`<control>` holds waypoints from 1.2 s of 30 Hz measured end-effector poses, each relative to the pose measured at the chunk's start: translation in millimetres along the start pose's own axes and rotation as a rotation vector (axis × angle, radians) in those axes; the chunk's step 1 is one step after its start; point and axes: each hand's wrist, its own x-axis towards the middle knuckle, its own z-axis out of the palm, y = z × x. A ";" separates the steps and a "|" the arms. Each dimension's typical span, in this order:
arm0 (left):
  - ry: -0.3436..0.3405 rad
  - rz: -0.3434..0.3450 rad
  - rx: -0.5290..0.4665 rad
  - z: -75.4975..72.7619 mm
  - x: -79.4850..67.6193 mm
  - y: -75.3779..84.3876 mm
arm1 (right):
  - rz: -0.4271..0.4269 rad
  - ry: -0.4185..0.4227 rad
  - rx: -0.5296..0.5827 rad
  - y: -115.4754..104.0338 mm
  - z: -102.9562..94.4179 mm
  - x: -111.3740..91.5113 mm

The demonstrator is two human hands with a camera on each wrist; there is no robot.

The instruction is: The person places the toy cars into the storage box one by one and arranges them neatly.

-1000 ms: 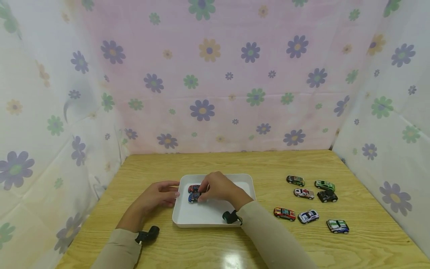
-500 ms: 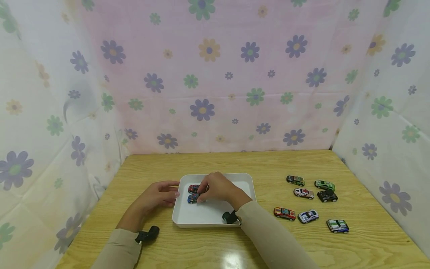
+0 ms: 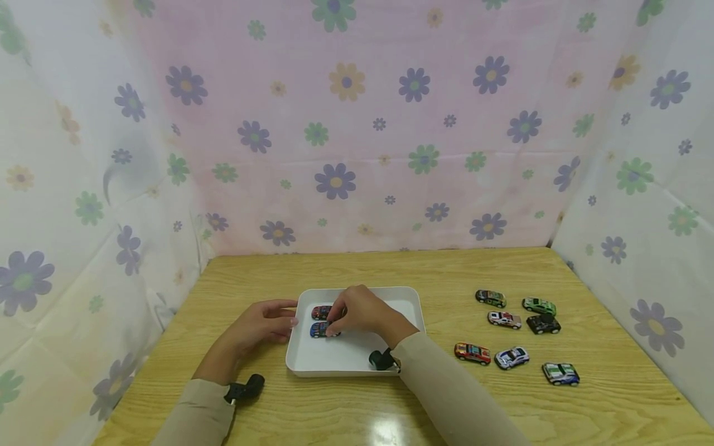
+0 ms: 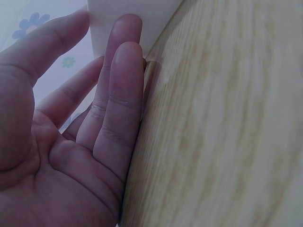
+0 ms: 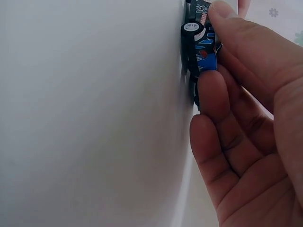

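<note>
My right hand (image 3: pixel 362 314) reaches into the white tray (image 3: pixel 334 360) and holds a blue-and-black toy car (image 3: pixel 318 330) by its right end. In the right wrist view, the thumb lies along the upper side of this blue toy car (image 5: pixel 204 45) and curled fingers close round its end. Just behind it in the tray stands a red-and-dark toy car (image 3: pixel 320 312), partly hidden by the fingers. My left hand (image 3: pixel 258 325) rests at the tray's left side, its fingers loosely extended. In the left wrist view, those fingertips (image 4: pixel 127 52) meet the tray wall (image 4: pixel 113 9).
Several toy cars stand on the table right of the tray, among them a red-and-yellow one (image 3: pixel 472 353), a white-and-purple one (image 3: pixel 512 357), a white-and-green one (image 3: pixel 561 373) and a black one (image 3: pixel 543 323). Flowered cloth (image 3: pixel 362 229) hangs behind the wooden table (image 3: pixel 268 409).
The blue toy car has shifted slightly left and back under my right hand, lining up more closely with the red one. My left hand and the tray have stayed put.
</note>
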 end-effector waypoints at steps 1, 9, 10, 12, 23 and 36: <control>0.000 -0.001 0.000 -0.1 0.0 0.1 | -0.003 -0.001 0.000 0.1 0.0 0.2; 0.002 -0.007 0.005 -0.4 -0.5 1.1 | -0.010 -0.005 0.003 -0.2 -0.6 0.5; 0.003 -0.007 0.005 -0.5 -0.5 1.1 | -0.011 -0.005 0.001 -0.3 -0.8 0.4; 0.003 -0.006 0.008 -0.5 -0.6 1.3 | -0.011 -0.003 -0.004 -0.7 -1.1 0.3; 0.008 -0.019 0.001 0.1 -0.4 1.4 | 0.001 -0.017 0.027 -4.2 -7.8 -0.6; 0.005 -0.016 0.005 -0.8 0.9 2.1 | -0.023 0.006 0.101 -8.8 -25.1 -7.6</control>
